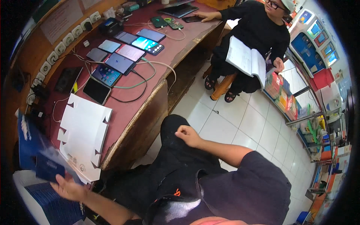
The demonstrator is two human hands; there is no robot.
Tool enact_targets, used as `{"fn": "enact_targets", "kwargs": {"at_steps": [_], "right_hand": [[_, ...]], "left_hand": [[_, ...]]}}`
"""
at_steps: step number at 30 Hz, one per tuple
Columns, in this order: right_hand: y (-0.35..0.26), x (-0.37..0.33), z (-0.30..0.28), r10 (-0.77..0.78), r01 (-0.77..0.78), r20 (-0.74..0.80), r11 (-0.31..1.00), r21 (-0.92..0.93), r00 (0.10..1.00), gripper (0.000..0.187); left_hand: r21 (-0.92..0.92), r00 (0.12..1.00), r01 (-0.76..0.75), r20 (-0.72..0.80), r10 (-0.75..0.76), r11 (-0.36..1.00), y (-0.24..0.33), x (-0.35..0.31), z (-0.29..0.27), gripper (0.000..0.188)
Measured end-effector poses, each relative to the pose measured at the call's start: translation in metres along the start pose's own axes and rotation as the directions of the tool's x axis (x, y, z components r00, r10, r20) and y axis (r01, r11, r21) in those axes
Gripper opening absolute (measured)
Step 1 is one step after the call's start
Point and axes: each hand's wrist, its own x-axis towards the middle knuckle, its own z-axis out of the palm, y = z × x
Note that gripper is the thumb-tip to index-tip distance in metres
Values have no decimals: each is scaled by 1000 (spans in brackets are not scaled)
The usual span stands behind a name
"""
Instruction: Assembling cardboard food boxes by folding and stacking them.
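My left hand (pixel 69 187) reaches down to the lower left and grips a flat dark blue box (pixel 48 167), which looks blurred. It sits above a stack of blue boxes (pixel 52 204). My right hand (pixel 187 135) rests as a loose fist on my black-clad knee and holds nothing. A pile of flat white cardboard blanks (pixel 84 129) lies on the maroon counter (pixel 180 45) just beside my left hand.
Several phones (pixel 120 62) lie on the counter with cables (pixel 146 80) running to a row of wall sockets (pixel 60 48). A seated person in black (pixel 255 30) holds an open book (pixel 245 60) across the white tiled floor (pixel 240 123). Glass display shelves (pixel 300 105) stand at right.
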Motion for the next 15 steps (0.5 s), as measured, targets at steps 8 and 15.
{"fn": "enact_targets", "kwargs": {"at_steps": [8, 15], "right_hand": [[-222, 12, 37, -772, 767, 211, 629, 125, 599, 8], [-332, -23, 36, -906, 343, 402, 423, 839, 134, 80]], "left_hand": [[93, 736, 94, 664, -132, 991, 26, -41, -96, 46], [-407, 812, 364, 580, -71, 837, 64, -98, -95, 54]]}}
